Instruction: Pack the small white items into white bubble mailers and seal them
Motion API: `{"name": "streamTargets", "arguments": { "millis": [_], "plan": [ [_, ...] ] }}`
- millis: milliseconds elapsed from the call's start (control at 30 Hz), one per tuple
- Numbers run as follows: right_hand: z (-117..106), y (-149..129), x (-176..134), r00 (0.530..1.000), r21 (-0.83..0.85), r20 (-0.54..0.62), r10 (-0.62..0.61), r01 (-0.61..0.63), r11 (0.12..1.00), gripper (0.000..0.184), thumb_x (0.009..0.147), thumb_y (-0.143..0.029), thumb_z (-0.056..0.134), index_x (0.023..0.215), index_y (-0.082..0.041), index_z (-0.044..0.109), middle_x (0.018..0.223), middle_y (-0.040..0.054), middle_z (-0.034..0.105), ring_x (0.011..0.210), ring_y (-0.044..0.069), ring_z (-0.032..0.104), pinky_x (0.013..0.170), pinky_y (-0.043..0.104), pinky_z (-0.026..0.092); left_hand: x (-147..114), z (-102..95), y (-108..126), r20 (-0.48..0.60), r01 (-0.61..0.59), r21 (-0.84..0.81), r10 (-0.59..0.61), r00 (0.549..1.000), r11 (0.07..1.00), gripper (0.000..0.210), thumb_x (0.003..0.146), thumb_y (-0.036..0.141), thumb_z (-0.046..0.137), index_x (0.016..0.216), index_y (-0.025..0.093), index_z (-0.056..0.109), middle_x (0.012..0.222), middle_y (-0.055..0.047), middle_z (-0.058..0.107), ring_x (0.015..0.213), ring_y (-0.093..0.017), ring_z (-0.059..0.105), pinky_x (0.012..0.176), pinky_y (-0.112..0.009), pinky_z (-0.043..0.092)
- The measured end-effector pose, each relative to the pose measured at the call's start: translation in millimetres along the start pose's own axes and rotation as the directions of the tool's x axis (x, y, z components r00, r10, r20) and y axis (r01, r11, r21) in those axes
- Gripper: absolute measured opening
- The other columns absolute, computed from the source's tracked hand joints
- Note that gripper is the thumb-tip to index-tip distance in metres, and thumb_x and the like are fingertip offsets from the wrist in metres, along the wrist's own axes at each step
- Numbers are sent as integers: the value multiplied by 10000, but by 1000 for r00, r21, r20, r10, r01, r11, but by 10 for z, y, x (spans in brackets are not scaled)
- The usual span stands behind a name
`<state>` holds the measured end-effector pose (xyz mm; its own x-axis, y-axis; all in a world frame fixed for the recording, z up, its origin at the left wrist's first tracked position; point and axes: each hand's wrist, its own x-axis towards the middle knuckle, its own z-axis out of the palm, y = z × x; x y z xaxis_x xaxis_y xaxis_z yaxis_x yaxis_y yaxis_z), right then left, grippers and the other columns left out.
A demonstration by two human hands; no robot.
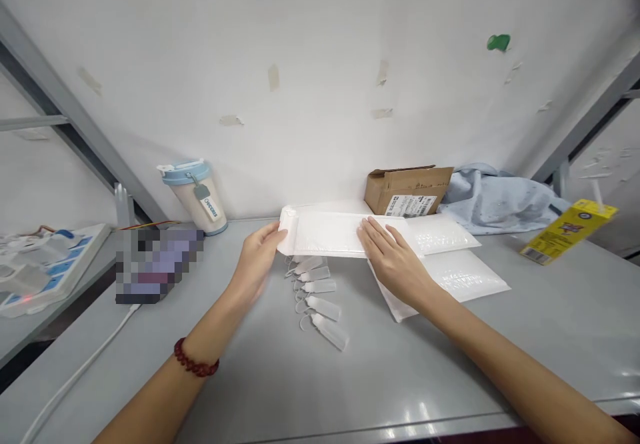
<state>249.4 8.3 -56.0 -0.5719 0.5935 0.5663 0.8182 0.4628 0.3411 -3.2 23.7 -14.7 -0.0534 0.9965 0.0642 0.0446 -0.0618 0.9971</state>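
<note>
Envelope point(327, 234) spanned the middle of the table point(250, 377), its left end pinched in the left hand point(259, 257), while the right hand point(393, 254) lay flat on its right part. Small bottles point(324, 308) lay in a row on its near side and more envelopes point(465, 274) to the right; a cup point(203, 207) stood far left, a cardboard box point(413, 187) far right.

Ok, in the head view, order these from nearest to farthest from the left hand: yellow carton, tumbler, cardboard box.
1. Tumbler, behind and left of the left hand.
2. Cardboard box, at the back, to the right.
3. Yellow carton, far right.
</note>
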Motion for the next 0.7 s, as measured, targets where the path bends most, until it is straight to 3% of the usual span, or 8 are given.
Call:
{"name": "streamTargets", "arguments": {
  "millis": [67,167,433,567,700],
  "plan": [
    [-23,-36,10,1000,19,-17,5,-4,1000,540,828,29,279,1356,-80,291,1385,242,368,1356,286,210,1003,488,350,-31,15,25,121,72,-103,-59,991,992,330,704,303,617,984,133,663,985,-68,689,928,-215,613,801,-285,459],
    [-81,-78,26,999,75,-6,39,-39,996,579,817,7,332,1379,-108,247,1427,246,287,1374,298,133,999,508,340,-79,52,24,166,143,-155,-117,979,978,306,667,266,664,939,126,679,901,-71,706,832,-203,635,705,-265,461],
    [-272,-242,42,978,263,203,-44,-11,965,809,727,-258,577,1422,-158,176,1507,195,38,1372,369,15,1010,614,199,-283,249,-10,320,187,-178,-123,939,966,388,703,225,667,1076,138,607,927,-71,702,801,-187,652,728,-291,487],
    [-308,-279,49,979,306,202,-30,-34,951,867,682,-330,596,1421,-173,173,1503,201,19,1365,375,32,1002,633,155,-370,329,-9,394,201,-166,-122,911,966,424,670,244,711,1062,146,582,892,-54,698,787,-191,653,725,-311,501],
    [-303,-270,46,981,332,189,-39,-27,943,871,671,-364,619,1415,-224,188,1483,197,88,1355,375,77,990,636,161,-394,370,-40,433,158,-120,-92,897,980,305,653,224,713,917,141,586,832,-28,678,786,-178,632,698,-285,494]
  ]
}}
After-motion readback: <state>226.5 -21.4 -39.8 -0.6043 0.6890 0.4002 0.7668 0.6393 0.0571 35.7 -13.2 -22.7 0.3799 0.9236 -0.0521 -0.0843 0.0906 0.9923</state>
